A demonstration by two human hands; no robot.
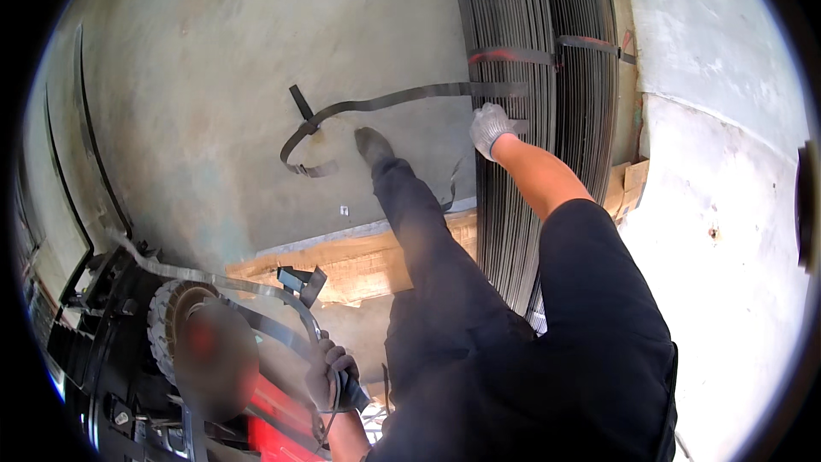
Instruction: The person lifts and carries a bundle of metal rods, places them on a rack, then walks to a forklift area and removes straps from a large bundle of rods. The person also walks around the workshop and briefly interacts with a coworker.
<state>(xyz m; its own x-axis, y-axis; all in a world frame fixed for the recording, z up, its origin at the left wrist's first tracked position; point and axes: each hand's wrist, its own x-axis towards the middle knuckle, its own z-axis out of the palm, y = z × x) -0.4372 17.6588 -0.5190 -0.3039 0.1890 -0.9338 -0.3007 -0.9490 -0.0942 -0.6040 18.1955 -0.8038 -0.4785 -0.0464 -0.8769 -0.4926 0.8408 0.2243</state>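
My left hand point(332, 374), in a dark grey glove, is closed around a flat grey strap point(205, 275) that arcs away to the left; a dark piece also shows in or under the fingers. Over on the right, my right hand point(492, 127) in a light knit glove is curled on top of a long stack of thin dark metal strips point(511, 205). What its fingers hold, if anything, is hidden. Just beyond it a dark strap point(385, 99) runs off the stack and loops on the floor. A reddish-marked band point(513, 56) crosses the stack farther up.
At the left stands a forklift with a tyre point(175, 312), red bodywork point(282, 423) and long dark forks point(92, 137). A blurred round shape point(215, 361) covers part of it. Brown cardboard point(351, 261) lies by my legs. A second bundle of strips point(588, 111) adjoins the stack.
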